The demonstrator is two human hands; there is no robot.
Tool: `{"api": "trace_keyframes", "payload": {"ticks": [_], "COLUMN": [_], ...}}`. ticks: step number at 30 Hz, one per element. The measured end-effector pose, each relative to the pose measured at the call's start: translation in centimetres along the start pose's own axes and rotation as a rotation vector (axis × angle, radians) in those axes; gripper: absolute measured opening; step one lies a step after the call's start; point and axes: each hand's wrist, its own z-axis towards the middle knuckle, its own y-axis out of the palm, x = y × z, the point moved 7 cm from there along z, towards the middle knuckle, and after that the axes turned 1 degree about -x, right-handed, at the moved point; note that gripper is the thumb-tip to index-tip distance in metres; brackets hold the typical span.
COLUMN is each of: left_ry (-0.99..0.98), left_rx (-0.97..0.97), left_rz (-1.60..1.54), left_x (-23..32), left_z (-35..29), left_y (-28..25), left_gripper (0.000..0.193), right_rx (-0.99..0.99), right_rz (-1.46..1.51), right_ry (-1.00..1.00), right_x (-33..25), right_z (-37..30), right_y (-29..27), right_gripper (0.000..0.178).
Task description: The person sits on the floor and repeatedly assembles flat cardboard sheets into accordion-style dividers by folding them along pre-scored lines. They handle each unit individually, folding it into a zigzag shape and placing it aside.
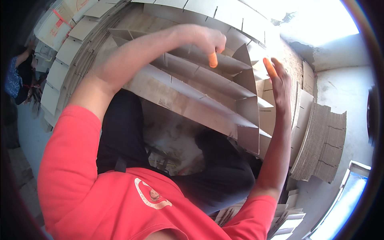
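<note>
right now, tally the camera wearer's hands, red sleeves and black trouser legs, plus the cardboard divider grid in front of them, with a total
Left hand and right hand: 2
Left red sleeve and right red sleeve: 2
Left black trouser leg and right black trouser leg: 2
Cardboard divider grid: 1
Total: 7

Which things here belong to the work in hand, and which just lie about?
In the work:
cardboard divider, at both hands
left hand and right hand, with orange finger covers
slotted cardboard stacks at either side, probably

Lying about, probably:
pale container, upper left
small bits below the divider, unclear
</note>
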Motion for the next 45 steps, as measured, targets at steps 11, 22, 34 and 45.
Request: {"api": "trace_keyframes", "payload": {"ticks": [11,22,34,45], "left_ry": [-0.002,0.078,-0.151,-0.159], "left_rx": [0.346,0.141,0.366,0.249], "left_rz": [0.023,-0.278,-0.279,-0.341], "left_x": [2.7,1.2,-4.5,-2.9], "left_z": [-2.0,-1.3,1.8,0.1], "left_y": [1.2,1.3,-2.0,-2.6], "left_gripper": [0.007,0.011,0.046,0.047], "right_rx": [-0.705,-0.688,-0.793,-0.384], "right_rz": [0.11,0.37,0.545,-0.218], "right_ry": [0.212,0.092,0.235,0.245], "right_x": [8.5,5.8,5.5,8.3], "right_z": [9.3,8.3,6.1,8.9], "right_y": [13.1,13.8,13.2,11.6], "right_gripper": [0.083,0.035,0.064,0.067]}}
